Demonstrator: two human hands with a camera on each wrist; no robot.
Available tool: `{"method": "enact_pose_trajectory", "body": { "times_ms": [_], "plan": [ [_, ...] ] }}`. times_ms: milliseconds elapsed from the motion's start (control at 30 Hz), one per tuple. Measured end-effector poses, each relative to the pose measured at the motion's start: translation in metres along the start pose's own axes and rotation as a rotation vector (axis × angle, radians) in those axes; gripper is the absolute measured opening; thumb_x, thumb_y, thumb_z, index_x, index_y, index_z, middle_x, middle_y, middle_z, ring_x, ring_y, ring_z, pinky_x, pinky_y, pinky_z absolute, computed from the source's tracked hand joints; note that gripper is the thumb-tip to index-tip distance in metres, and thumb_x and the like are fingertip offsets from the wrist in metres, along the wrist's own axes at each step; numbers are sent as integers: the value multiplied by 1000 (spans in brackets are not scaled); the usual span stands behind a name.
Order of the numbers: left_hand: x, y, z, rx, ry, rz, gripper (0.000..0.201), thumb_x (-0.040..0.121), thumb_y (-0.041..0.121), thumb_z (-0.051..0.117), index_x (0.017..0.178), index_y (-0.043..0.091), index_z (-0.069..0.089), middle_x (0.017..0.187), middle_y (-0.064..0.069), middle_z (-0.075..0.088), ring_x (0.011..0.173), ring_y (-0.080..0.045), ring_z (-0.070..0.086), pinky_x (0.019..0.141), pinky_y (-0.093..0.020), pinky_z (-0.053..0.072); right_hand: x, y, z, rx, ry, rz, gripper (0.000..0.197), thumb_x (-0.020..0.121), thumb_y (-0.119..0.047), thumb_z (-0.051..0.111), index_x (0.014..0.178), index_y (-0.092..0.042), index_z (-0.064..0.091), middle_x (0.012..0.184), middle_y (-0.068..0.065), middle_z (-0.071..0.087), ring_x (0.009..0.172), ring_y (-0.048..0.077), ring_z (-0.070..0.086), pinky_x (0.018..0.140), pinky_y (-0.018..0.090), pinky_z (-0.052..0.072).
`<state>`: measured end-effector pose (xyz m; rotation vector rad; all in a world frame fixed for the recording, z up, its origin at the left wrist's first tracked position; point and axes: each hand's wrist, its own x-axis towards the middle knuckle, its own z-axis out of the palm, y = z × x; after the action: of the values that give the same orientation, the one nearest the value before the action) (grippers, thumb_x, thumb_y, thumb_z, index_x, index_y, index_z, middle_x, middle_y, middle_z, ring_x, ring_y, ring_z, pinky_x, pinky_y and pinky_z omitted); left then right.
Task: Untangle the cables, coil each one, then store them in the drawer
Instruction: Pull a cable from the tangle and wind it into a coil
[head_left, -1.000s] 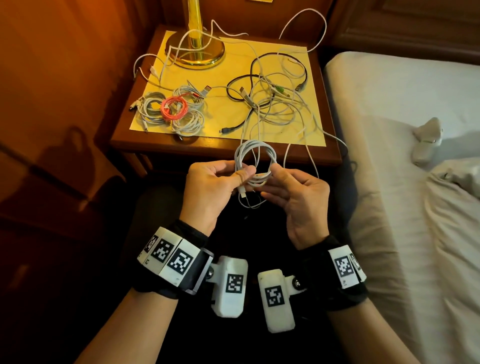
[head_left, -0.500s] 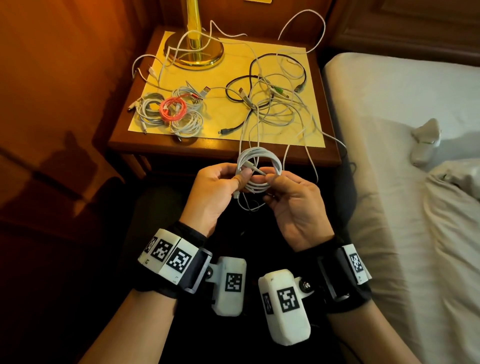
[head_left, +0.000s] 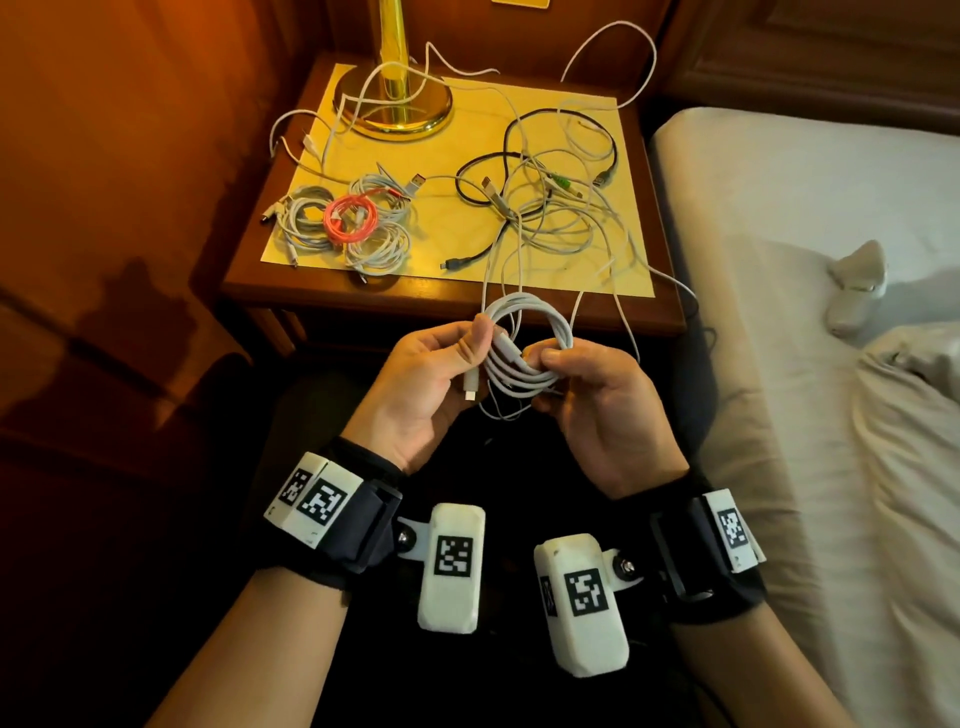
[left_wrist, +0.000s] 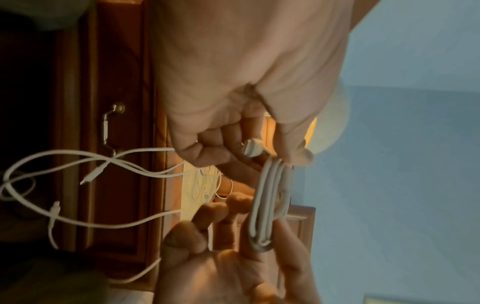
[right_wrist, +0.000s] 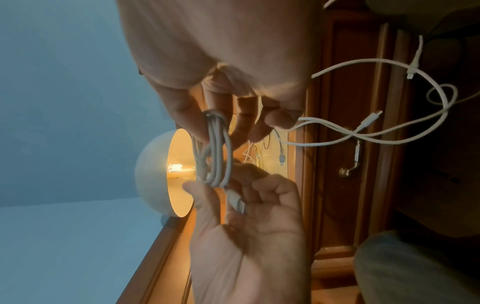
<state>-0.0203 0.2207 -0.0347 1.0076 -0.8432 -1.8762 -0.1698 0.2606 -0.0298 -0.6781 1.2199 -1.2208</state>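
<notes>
A white cable coil (head_left: 527, 338) hangs between both hands in front of the nightstand (head_left: 332, 304). My left hand (head_left: 483, 345) pinches its left side, and the plug end (head_left: 471, 387) points down over the palm. My right hand (head_left: 545, 364) grips the coil's lower right side. The left wrist view has the coil (left_wrist: 270, 201) edge-on and the plug (left_wrist: 250, 148) by my left hand's fingers. In the right wrist view the coil (right_wrist: 214, 148) sits under my right thumb. A loose tangle of white and black cables (head_left: 550, 213) lies on the nightstand top. The drawer handle (left_wrist: 109, 129) shows on a closed front.
Several finished coils, one of them red (head_left: 350, 221), lie at the nightstand's front left. A brass lamp base (head_left: 395, 109) stands at the back. Loose white cable ends (left_wrist: 103, 164) dangle before the drawer. The bed (head_left: 805, 389) lies on the right, with a small white object (head_left: 854, 288) on it.
The plug end, which lay across the coil half a second ago, now points down by my left palm. Both hands have shifted their hold on the coil slightly.
</notes>
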Motion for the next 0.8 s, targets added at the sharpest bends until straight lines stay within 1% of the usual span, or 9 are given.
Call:
{"method": "enact_pose_trajectory", "body": {
  "times_ms": [133, 233, 300, 367, 467, 533, 633, 700, 800],
  "plan": [
    [1, 4, 0, -49, -45, -26, 28, 75, 29, 60, 80, 4, 72, 79, -13, 69, 78, -24, 66, 81, -35, 54, 2, -10, -3, 11, -122, -38, 13, 73, -14, 58, 69, -5, 67, 75, 10, 62, 72, 19, 55, 68, 31, 37],
    [0, 8, 4, -155, -83, -65, 26, 80, 30, 55, 84, 5, 60, 75, -8, 62, 76, -19, 60, 68, -24, 53, 3, -14, 2, 75, -200, -56, 17, 80, -14, 57, 69, -4, 67, 79, 14, 64, 85, 31, 54, 82, 43, 34],
    [2, 11, 3, -165, -57, -59, 25, 81, 29, 56, 83, 5, 58, 73, -8, 58, 71, -16, 60, 62, -21, 54, 5, -16, 7, 5, -152, -59, 16, 79, -15, 61, 69, -5, 69, 77, 14, 64, 81, 32, 51, 76, 41, 35],
    [4, 15, 1, -98, -15, -12, 25, 78, 29, 59, 83, 4, 61, 69, -7, 62, 63, -14, 63, 59, -22, 54, 7, -17, 10, -90, -75, -58, 12, 80, -10, 65, 70, -7, 71, 74, 14, 62, 70, 25, 49, 60, 29, 35],
    [6, 21, -4, 15, 4, 71, 27, 78, 27, 60, 89, 3, 64, 70, -3, 67, 62, -13, 65, 57, -22, 53, 13, -15, 13, -217, 37, -48, 8, 83, -3, 67, 76, -4, 70, 72, 14, 60, 62, 18, 49, 52, 21, 35],
    [8, 25, -10, 65, 14, 108, 29, 79, 28, 60, 92, 3, 66, 76, -5, 68, 68, -14, 66, 61, -22, 53, 18, -14, 16, -270, 88, -50, 7, 84, -6, 68, 79, -1, 69, 70, 13, 62, 58, 16, 53, 51, 20, 39],
    [11, 30, -25, 132, -3, 92, 40, 82, 31, 61, 104, -1, 66, 93, -12, 69, 85, -20, 66, 78, -29, 53, 27, -12, 21, -246, 120, -26, 7, 83, -6, 70, 81, 0, 68, 71, 15, 63, 55, 16, 58, 51, 22, 43],
    [21, 36, -39, 205, 83, 82, 35, 86, 35, 62, 108, 9, 67, 100, -7, 72, 95, -18, 66, 82, -31, 47, 36, -13, 25, -230, 127, -27, 7, 83, -5, 70, 78, -1, 67, 68, 14, 63, 52, 16, 59, 48, 21, 45],
    [56, 52, -75, 296, 469, 177, 5, 91, 21, 61, 90, 23, 66, 92, 4, 70, 92, -13, 63, 74, -27, 42, 52, -18, 31, -251, 128, -28, 9, 85, -3, 68, 83, 6, 67, 68, 17, 62, 50, 17, 57, 48, 22, 44]
  ]
}}
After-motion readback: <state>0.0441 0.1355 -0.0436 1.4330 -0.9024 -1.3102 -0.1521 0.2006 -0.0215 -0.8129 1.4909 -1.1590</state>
